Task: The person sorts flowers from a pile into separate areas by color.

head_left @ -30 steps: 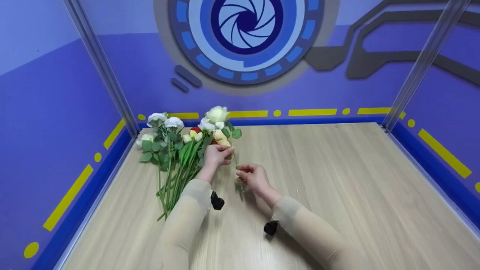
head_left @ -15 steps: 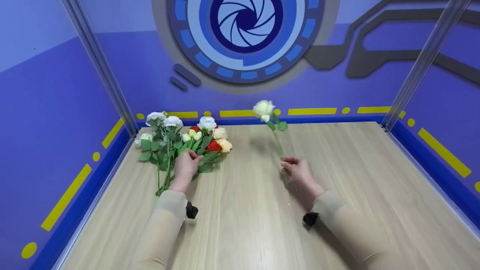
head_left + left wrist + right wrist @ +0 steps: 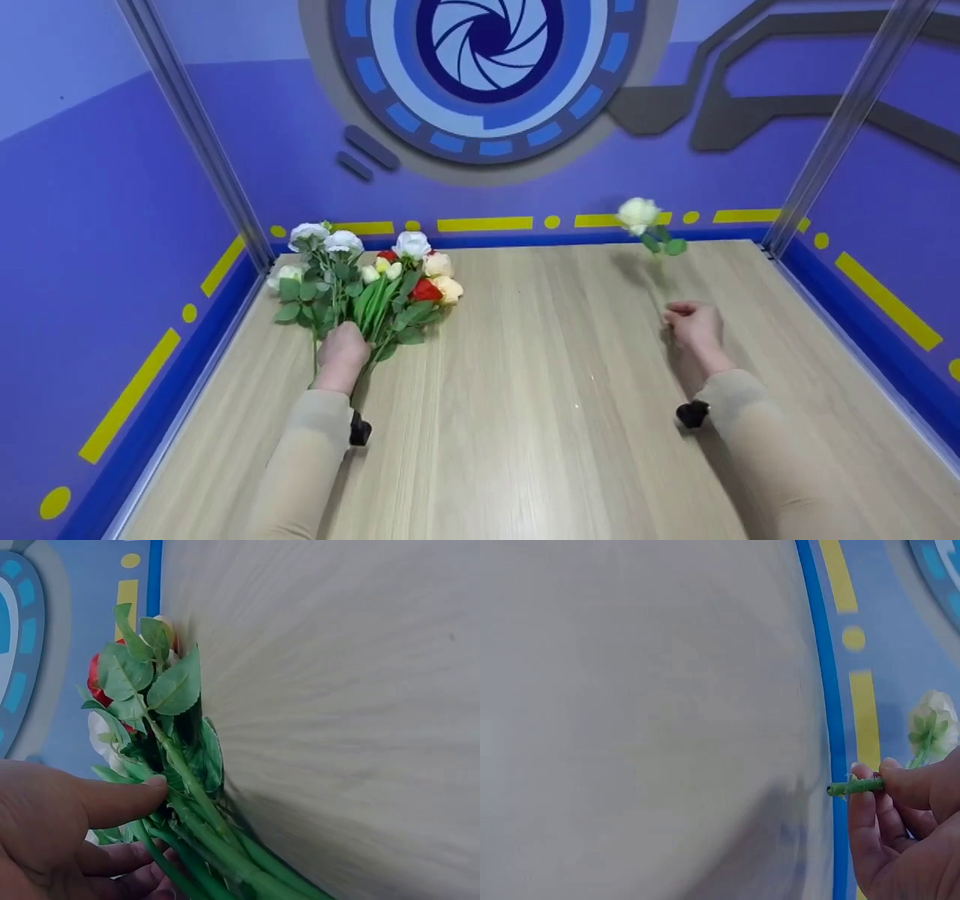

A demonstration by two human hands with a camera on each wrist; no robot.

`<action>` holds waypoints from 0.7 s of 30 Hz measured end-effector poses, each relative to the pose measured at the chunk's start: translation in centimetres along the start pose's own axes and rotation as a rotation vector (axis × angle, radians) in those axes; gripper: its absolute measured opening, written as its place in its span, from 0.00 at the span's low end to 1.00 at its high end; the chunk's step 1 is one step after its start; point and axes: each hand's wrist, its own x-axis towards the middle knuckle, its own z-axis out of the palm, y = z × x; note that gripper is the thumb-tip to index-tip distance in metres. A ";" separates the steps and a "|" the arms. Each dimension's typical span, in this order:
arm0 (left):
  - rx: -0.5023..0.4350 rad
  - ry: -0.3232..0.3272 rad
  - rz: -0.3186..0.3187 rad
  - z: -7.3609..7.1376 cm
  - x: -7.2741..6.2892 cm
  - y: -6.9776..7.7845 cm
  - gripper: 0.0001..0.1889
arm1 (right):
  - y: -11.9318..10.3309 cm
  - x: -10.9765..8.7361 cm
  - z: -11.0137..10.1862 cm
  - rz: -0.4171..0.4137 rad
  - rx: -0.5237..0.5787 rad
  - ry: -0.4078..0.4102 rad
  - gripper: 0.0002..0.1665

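At the right of the head view my right hand (image 3: 696, 330) pinches the stem of a single white rose (image 3: 639, 216), which stands above the table with its bloom up. The cut end of its green stem (image 3: 859, 786) sticks out past the fingertips in the right wrist view. On the left, my left hand (image 3: 343, 356) lies over the lower part of a flower bunch. In the left wrist view its thumb is on the green stems (image 3: 217, 847) and its fingers pass behind them. Among the blooms are a red flower (image 3: 425, 289), peach roses (image 3: 448, 289) and pale tulips (image 3: 382, 270).
White flowers (image 3: 343, 241) with leafy stems lie at the far left of the same wooden table (image 3: 510, 420). Blue-purple panels (image 3: 495, 199) with yellow marks enclose the back and sides. Metal posts (image 3: 840, 127) stand at the rear corners.
My right hand has carried the white rose away from the bunch, far to the right. My left hand has moved left and down onto the stems of the bunch.
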 end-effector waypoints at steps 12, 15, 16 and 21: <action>-0.022 -0.021 0.037 -0.6 0.3 -0.9 0.15 | 2.7 2.3 -8.4 0.049 -0.400 0.148 0.24; -0.041 -0.029 0.017 -0.7 0.3 -1.0 0.17 | 3.4 2.6 -9.8 0.088 -0.427 0.174 0.23; -0.046 -0.029 0.007 -0.8 0.3 -1.0 0.18 | 3.6 2.6 -10.2 0.107 -0.431 0.178 0.21; -0.046 -0.037 -0.028 -1.5 0.3 -0.8 0.18 | 4.5 2.9 -11.5 0.158 -0.457 0.189 0.14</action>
